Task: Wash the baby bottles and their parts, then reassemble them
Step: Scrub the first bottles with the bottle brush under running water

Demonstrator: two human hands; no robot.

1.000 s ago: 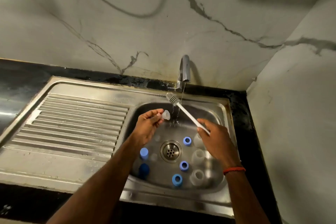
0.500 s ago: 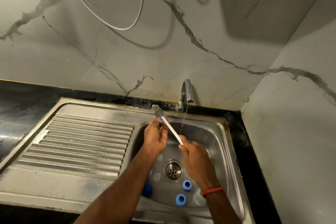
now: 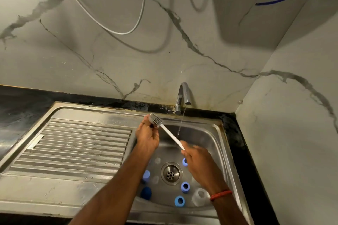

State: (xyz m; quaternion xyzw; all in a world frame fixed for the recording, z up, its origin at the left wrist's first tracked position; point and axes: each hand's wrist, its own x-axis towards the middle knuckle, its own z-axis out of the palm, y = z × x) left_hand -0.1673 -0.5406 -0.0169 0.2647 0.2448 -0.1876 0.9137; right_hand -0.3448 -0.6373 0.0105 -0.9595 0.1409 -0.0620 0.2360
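Two bare hands work over a shiny metal sink [image 3: 222,144], and the drain [image 3: 171,173] in its floor is the middle of the clock here. The right hand [image 3: 199,162], at about 2 o'clock, has its fingers curled round the low end of a brush [image 3: 170,136] with a white stick. The brush slants up between 10 and 11 o'clock. Its grey bristly head lies right against the fingertips of the left hand [image 3: 147,133], which is at 11 o'clock. Those fingers are bent in, but I cannot tell if they pinch a small part or only touch the bristles. The tap [image 3: 182,95] is at 12 o'clock, and a thin stream of water [image 3: 181,124] falls from it just to the right of the brush head. The bottle parts lie on the sink floor. One blue ring [image 3: 185,162] peeks out at 2 o'clock, half hidden by the right hand. A second blue ring [image 3: 185,187] sits close in at 4 o'clock. A clear bottle [image 3: 199,196] lies farther out the same way, beside the right wrist. A third blue ring [image 3: 179,201] is at 5 o'clock, near the front wall. A light blue cap [image 3: 146,175] is at 9 o'clock and a dark blue round piece [image 3: 146,192] is at 8 o'clock. A red thread [image 3: 221,194] goes round the right wrist. The ribbed draining board [image 3: 73,148] is far out at 9 o'clock.
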